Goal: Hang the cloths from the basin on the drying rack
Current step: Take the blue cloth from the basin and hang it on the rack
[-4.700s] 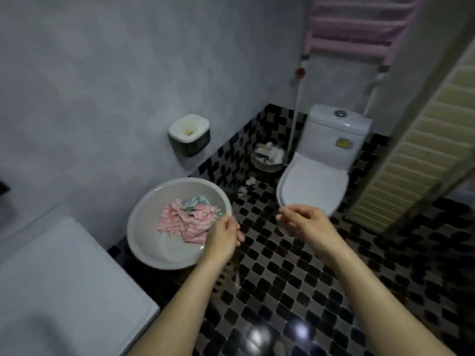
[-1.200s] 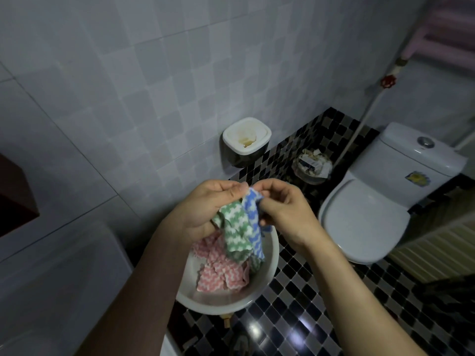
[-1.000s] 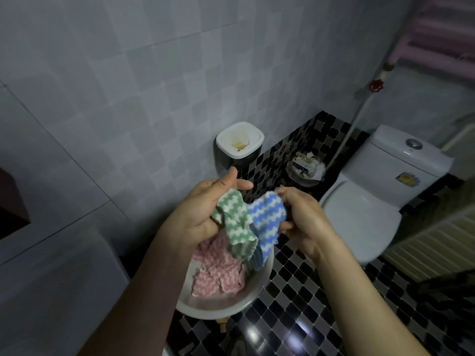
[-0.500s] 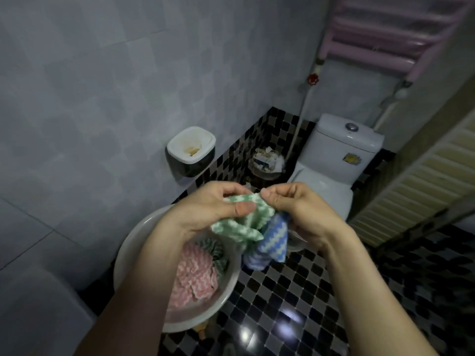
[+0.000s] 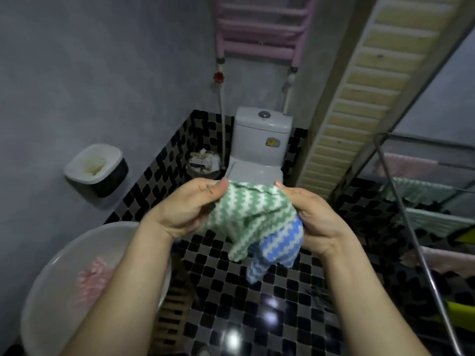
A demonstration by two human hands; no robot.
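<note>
Head view: we hold a green-and-white zigzag fabric cloth (image 5: 246, 206) up btw both hands, in front of the white ceramic toilet (image 5: 259, 140). Our left hand (image 5: 187, 209) grips its left edge, thumb on top & fingers curled under. Our right hand (image 5: 313, 217) pinches the right edge w/ the thumb on top. That same hand also clutches a blue-and-white zigzag cloth (image 5: 280, 242), which hangs bunched below the green one, touching it. Both cloths are off the floor & outside the basin.

The round white plastic basin (image 5: 46, 304) sits low left, partly behind our left forearm, w/ a pink-and-white zigzag cloth (image 5: 92, 276) lying inside.

The grey metal-tube drying rack (image 5: 421, 253) stands at far right, well apart from our hands. A pink towel (image 5: 406, 163) & a green-and-white striped cloth (image 5: 424, 190) hang over its rails, both blurred.

Elsewhere:
- a pink tubular wall radiator (image 5: 259, 34) above the toilet
- a white-and-black wall-mounted box (image 5: 96, 170) on the grey wall at left
- a small waste bin full of paper (image 5: 204, 163) just beside the toilet
- a black-and-white mosaic tile floor (image 5: 231, 291) below
</note>
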